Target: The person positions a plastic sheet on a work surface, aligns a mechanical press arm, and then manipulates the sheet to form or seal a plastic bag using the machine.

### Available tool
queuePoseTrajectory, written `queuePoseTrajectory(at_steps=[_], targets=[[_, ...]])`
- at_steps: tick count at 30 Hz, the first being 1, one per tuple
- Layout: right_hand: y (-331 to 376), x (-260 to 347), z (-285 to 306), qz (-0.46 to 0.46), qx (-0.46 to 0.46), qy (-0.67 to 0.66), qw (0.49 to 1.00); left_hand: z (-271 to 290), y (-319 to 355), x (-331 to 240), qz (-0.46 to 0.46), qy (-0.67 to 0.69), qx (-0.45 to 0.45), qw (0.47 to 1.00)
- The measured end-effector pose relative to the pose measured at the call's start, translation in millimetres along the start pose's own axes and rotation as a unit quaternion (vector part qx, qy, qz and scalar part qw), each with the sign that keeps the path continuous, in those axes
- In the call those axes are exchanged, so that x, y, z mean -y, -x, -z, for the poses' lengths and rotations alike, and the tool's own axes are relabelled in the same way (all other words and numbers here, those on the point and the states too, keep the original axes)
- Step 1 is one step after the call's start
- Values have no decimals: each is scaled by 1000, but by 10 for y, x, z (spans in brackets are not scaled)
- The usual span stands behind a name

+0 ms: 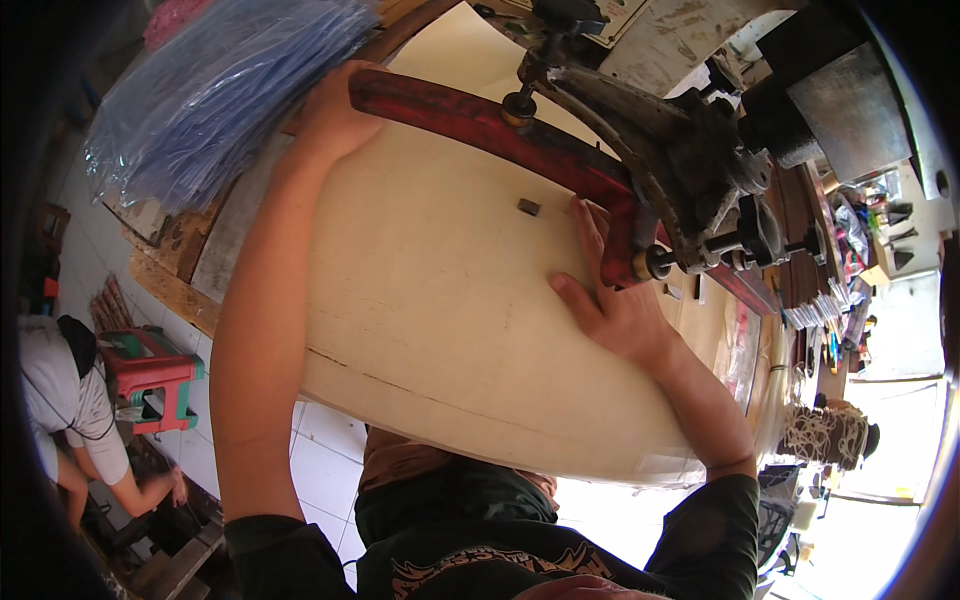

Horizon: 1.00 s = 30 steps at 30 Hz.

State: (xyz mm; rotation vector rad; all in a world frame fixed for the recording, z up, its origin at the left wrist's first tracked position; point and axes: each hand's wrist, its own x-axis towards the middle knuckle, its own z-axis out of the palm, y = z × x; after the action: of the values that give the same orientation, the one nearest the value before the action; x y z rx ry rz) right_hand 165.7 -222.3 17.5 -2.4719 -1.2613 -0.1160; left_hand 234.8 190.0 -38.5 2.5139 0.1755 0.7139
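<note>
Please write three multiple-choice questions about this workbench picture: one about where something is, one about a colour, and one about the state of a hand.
1. Where is the stack of clear plastic bags?
A. upper left, by the left hand
B. on the floor
C. under the stool

2. What colour is the long arm of the press machine?
A. green
B. red
C. yellow

3. How is the right hand?
A. closed in a fist
B. holding a tool
C. lying open on the cream table

Answers: 1 A, the bags lie at the table's far left corner; 2 B, the arm is painted red; 3 C, its fingers are spread flat.
</note>
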Motion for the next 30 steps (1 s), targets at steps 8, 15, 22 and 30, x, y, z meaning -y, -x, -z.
queuePoseTrajectory(at_steps=[8,15,22,30], targets=[[-18,-21,-11,-22,-5,-21,1000,-62,-16,44,-19,7,6,1000],[-51,29,7,-50,8,-20,998,-66,-30,94,-21,14,-6,1000],[-24,-29,-34,-36,3,-10,999,7,21,-59,-3,35,6,999],[-36,-25,-72,4,-35,38,999,-22,-20,34,5,-2,30,1000]])
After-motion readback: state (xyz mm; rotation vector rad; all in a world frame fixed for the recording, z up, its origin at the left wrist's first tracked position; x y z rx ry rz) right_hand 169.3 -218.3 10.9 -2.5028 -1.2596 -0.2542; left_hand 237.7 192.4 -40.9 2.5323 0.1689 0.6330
